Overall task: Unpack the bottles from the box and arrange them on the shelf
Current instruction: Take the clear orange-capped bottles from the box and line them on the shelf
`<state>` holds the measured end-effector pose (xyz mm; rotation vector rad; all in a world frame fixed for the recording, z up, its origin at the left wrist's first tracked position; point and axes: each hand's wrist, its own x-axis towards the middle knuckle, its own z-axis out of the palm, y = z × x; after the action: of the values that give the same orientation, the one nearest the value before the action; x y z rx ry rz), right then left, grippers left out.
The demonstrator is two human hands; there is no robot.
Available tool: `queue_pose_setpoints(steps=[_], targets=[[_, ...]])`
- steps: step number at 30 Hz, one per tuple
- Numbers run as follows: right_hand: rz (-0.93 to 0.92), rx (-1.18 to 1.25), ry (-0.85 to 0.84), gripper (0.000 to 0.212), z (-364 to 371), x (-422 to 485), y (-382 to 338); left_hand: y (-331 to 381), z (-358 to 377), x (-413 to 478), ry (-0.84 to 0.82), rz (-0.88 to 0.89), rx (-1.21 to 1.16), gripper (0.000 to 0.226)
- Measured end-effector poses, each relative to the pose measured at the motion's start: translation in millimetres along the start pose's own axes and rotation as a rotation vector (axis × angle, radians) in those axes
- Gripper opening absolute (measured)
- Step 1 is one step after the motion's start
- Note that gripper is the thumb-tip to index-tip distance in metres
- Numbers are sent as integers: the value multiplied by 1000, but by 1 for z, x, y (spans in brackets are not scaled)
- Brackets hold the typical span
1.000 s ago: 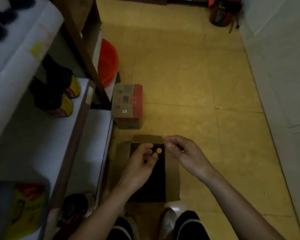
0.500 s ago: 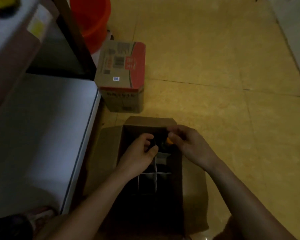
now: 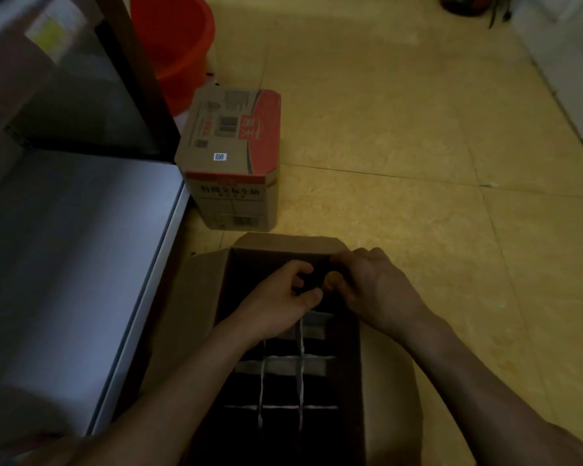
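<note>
A: Yellow floor tiles (image 3: 401,136), shelf (image 3: 81,257) at left. Progress?
B: Unfinished, I judge: sealed carton (image 3: 233,156) untouched; open box (image 3: 283,242), divider cells (image 3: 298,358) too dark to count.
A: Hands?
B: Close together, far row. Left hand (image 3: 276,301) grips a dark bottle neck (image 3: 307,284); right hand (image 3: 377,290) pinches an orange cap (image 3: 330,280), both in the box.

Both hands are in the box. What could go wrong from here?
1. The right hand pinches only the orange cap, and the left hand curls round what looks like a dark bottle top. Lifted by such small grips, either might slip.
2. The dividers sit close around the cells and could snag and rise with a bottle.
3. The inside of the box is very dark, so what remains is hard to judge.
</note>
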<state>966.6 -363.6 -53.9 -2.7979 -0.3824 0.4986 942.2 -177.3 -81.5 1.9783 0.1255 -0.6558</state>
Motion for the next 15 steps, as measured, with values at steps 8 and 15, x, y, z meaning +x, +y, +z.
queue_pose_setpoints(steps=[8, 15], targets=[[-128, -358, -9, 29, 22, 16, 4, -4, -3, 8, 29, 67, 153, 58], [-152, -319, 24, 29, 17, 21, 7, -18, -6, 23, -38, 72, 253, 71]])
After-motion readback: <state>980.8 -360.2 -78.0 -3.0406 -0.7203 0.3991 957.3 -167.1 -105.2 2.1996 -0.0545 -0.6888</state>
